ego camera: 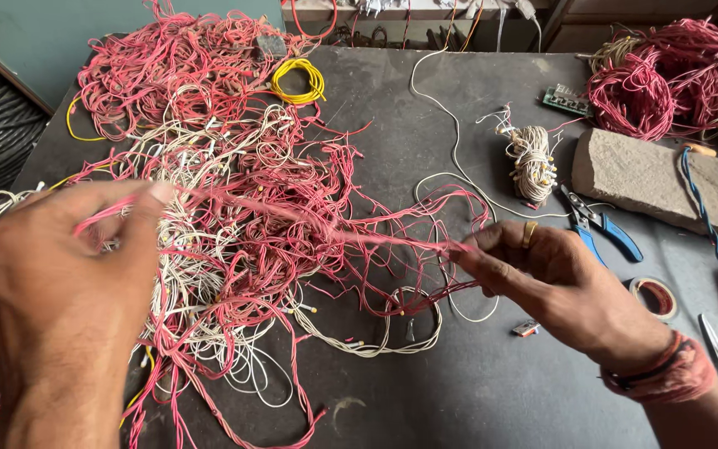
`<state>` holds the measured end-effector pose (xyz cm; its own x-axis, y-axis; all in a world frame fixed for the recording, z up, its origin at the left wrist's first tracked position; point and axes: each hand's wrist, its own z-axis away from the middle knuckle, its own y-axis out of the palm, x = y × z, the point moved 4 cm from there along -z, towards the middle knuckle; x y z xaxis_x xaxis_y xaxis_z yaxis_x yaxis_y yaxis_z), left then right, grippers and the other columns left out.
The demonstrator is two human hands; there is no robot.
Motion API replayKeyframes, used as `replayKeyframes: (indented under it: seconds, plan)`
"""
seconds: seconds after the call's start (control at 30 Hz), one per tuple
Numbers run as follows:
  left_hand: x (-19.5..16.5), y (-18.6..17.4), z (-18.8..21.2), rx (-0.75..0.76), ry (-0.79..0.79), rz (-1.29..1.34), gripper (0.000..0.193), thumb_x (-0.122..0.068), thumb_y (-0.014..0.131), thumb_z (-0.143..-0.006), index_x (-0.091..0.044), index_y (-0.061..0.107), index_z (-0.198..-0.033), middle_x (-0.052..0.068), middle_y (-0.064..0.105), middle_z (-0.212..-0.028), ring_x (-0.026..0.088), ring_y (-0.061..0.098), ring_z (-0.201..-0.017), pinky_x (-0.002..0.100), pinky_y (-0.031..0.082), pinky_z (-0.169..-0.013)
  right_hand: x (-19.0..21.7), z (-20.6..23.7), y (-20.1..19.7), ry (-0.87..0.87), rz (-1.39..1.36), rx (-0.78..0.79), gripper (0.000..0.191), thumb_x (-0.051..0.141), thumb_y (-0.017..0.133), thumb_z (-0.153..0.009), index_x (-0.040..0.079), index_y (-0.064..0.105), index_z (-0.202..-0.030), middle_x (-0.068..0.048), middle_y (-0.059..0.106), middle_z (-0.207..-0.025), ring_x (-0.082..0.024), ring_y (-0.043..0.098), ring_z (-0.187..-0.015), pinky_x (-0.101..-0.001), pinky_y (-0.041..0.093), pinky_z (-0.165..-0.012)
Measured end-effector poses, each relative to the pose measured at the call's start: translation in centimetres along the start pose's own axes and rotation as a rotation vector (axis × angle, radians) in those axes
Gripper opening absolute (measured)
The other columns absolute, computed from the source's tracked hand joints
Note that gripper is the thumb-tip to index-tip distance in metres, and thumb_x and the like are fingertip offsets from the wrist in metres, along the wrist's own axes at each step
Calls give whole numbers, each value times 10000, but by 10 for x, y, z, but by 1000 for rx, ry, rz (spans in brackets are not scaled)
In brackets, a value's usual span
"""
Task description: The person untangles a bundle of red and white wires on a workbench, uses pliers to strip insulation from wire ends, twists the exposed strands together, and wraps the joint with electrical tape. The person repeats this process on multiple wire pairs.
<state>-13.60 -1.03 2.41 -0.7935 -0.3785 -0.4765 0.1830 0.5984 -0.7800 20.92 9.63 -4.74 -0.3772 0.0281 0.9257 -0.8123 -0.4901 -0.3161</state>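
A bundle of thin red wires (309,220) is stretched between the 2 hands above the dark tabletop (475,391). The left hand (60,283) is raised close to the camera and blurred; its thumb and fingers are closed together on one end of the strands, near the thumbnail. The right hand (558,278) is pinched shut on the other end, thumb pressed against forefinger, with the remaining fingers curled under; a ring is worn on 1 finger and a red thread band at the wrist. Beneath the taut strands a large tangle of red and white wires (226,191) is spread over the left half of the table. A yellow wire coil (298,81) is seen beyond it. Blue-handled pliers (600,226), a tape roll (654,297) and a wound cream wire bundle (531,162) lie near the right hand, beside a stone block (666,179).
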Motion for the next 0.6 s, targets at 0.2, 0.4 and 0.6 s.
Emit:
replayKeyframes:
  seconds: [0.2,0.4,0.6]
  plan:
    - [-57,29,15,166,259,481,431,-365,814,-896,-148,728,-1259,85,723,-1260,227,659,-1225,375,491,-1011,-3,-1,21,-10,-81,-78,271,116,673,-899,35,763,-1142,2,813,-1023,-73,729,-895,-275,621,-800]
    - [-107,82,65,718,257,515,433,-478,672,-909,-118,685,-1151,120,765,-1010,279,732,-948,411,549,-792,7,3,31,-284,-68,7,225,87,661,-957,7,741,-1151,-46,805,-1059,-114,732,-980,-290,604,-885]
    - [-102,78,53,745,175,525,330,-435,682,-896,-110,741,-913,52,788,-778,186,769,-679,365,569,-584,3,6,30,-316,279,93,370,193,857,-876,59,726,-1196,-27,757,-1047,-134,703,-973,-294,585,-870]
